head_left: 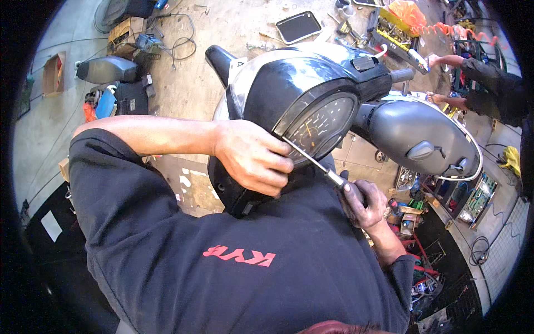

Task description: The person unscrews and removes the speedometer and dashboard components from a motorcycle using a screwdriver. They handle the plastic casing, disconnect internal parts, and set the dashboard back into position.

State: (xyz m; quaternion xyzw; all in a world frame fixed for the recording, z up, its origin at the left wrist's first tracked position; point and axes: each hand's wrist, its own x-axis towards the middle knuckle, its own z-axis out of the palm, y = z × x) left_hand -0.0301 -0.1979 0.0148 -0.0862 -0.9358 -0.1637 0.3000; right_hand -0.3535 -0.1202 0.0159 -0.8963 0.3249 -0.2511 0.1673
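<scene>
Screwdriver (320,166) in right hand (364,203), shaft slanting up-left toward speedometer (322,125).

Round dark speedometer dial (322,125) just right of left-hand fingers (278,161). Brown cardboard box (125,30) far upper left on floor. Flat black tray/screen w/ white rim (298,26) above.

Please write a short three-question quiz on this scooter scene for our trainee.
1. True or false: the right hand holds a screwdriver.
2. What does the left hand rest on? A) the speedometer housing B) the seat on the floor C) the orange coiled hose
3. Where does the screwdriver tip point?

Key: 1 true. 2 A. 3 At the lower edge of the speedometer, by the left fingers.
</scene>
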